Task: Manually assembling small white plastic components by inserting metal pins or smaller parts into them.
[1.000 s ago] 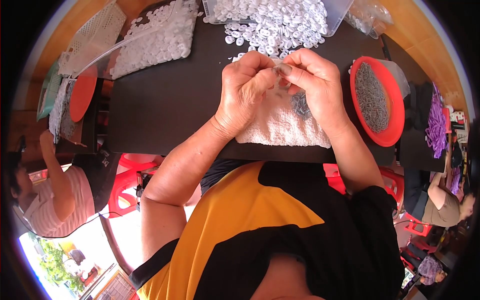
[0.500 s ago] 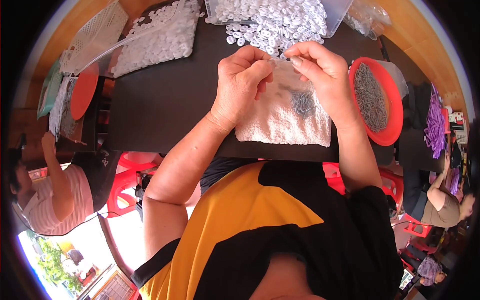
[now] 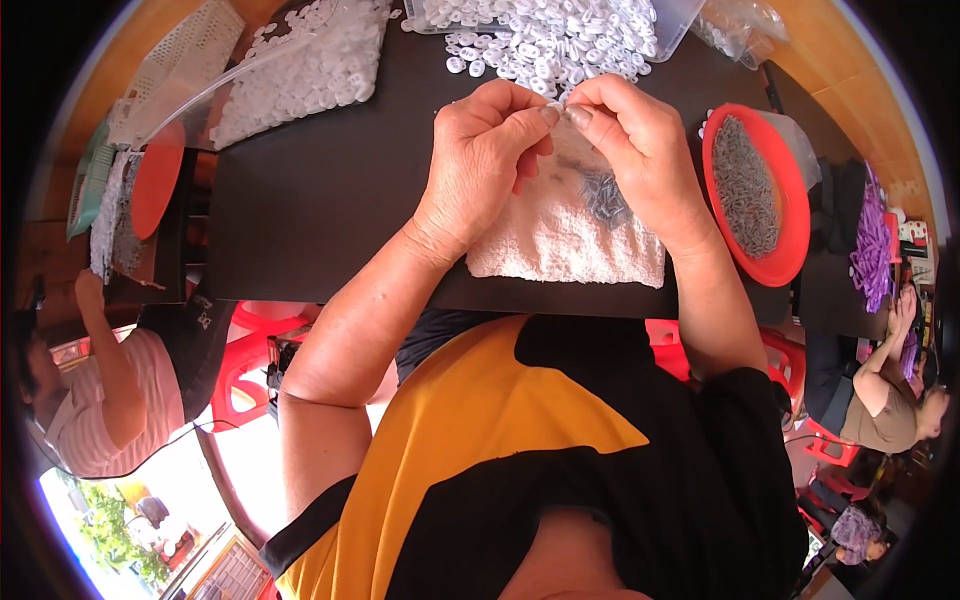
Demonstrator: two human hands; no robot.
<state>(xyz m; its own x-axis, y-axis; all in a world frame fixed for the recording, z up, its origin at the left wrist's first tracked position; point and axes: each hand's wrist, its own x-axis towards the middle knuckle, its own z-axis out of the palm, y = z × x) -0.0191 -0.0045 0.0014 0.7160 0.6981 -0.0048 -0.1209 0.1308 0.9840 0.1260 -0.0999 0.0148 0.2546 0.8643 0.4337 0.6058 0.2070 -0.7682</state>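
Observation:
Above a pale towel [image 3: 560,255], my left hand [image 3: 490,150] and my right hand [image 3: 645,150] meet fingertip to fingertip. Thumb and forefinger of each are pinched together. A tiny bit of white shows between the tips, too small and too covered by the fingers to name. Below them a small pile of thin grey metal pins [image 3: 604,200] lies on the towel, partly behind my right hand. Just beyond my fingers, loose white oval pieces [image 3: 545,70] with dark marks are heaped on the dark table [image 3: 310,220].
To the right, a red bowl [image 3: 796,235] holds many grey metal pins. A clear bin [image 3: 680,25] stands at the back, beside a bag of white pieces [image 3: 300,95]. Purple strips [image 3: 872,240] lie far right. Co-workers sit at both sides, one in a striped shirt [image 3: 125,400].
My hands have come together, the right moving left so the fingertips now touch. The view has shifted slightly, and the co-worker's hands at right have risen.

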